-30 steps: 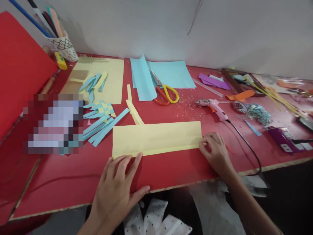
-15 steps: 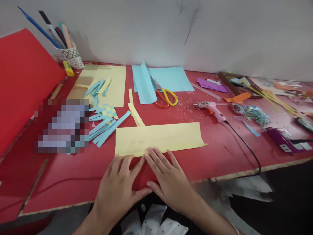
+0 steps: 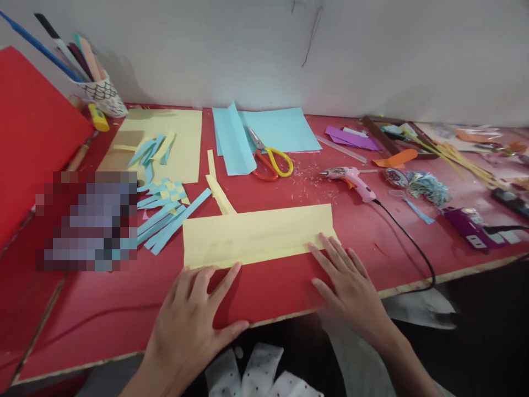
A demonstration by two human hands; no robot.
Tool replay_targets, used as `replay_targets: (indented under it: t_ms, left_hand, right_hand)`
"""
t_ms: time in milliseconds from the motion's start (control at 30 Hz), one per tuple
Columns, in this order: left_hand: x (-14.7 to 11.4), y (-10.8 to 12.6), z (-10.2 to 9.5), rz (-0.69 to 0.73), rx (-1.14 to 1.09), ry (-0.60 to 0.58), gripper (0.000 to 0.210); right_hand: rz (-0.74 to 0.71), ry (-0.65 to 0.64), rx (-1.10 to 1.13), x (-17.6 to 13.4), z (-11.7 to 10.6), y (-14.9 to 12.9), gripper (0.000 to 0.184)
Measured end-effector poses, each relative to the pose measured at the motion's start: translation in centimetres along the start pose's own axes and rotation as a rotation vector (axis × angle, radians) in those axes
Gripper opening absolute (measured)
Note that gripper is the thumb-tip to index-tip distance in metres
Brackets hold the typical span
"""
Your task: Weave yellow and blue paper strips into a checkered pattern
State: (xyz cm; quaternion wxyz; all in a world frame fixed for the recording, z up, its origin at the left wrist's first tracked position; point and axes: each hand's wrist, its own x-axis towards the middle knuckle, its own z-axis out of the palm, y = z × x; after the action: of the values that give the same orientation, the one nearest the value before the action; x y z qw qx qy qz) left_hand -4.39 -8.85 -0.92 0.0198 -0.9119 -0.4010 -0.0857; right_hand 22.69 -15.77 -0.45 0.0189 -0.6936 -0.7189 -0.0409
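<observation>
A sheet of pale yellow paper (image 3: 256, 231) lies on the red table in front of me, with a narrow fold along its near edge. My left hand (image 3: 192, 314) rests its fingertips on the near left part of that fold, fingers spread. Flat on the paper's near right corner are the fingertips of my right hand (image 3: 345, 273), its fingers stretched out. Behind the sheet, a thin yellow strip (image 3: 219, 190) sticks out toward the back. Blue paper strips (image 3: 177, 218) and a woven blue-and-yellow piece (image 3: 171, 190) lie to the left.
Scissors (image 3: 270, 157) rest on blue paper (image 3: 281, 129) at the back. A pink glue gun (image 3: 351, 181) trails a black cord on the right, near a purple box (image 3: 467, 226). A patterned pen cup (image 3: 103, 96) stands back left. A blurred-out object (image 3: 88, 220) lies left.
My right hand has slid right along the folded edge to the paper's right corner, away from my left hand, which stays at the left part. The view has shifted slightly.
</observation>
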Motion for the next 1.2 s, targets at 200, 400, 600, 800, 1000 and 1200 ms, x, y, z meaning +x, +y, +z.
replay_targets:
  t_ms: [200,400,600,800,1000,1200]
  left_hand:
    - [0.1,-0.8,-0.2,0.044,-0.073,0.033,0.063]
    - [1.7,-7.8,-1.8,-0.171,0.024,0.178,0.052]
    - [3.7,-14.6,-2.8,-0.422,0.120,0.005,0.059]
    - [4.4,-11.4,-4.9,-0.252,0.041,0.159,0.050]
    - [5.5,-4.3,-3.3,0.259,-0.242,-0.148,0.035]
    - [7.1,-2.5,-1.3,0.360,-0.071,-0.139,0.028]
  right_hand:
    - [0.059,0.025,-0.015,-0.6,0.1,1.7,0.050]
    - [0.042,0.097,-0.050,-0.7,1.1,1.9,0.050]
    - [0.016,0.155,-0.062,-0.7,1.6,2.2,0.049]
    - [0.048,0.181,-0.055,0.2,1.2,1.3,0.043]
    - [-0.146,0.122,0.094,3.7,-1.0,-1.3,0.029]
    - [-0.415,0.083,0.188,7.7,-1.4,-2.9,0.016]
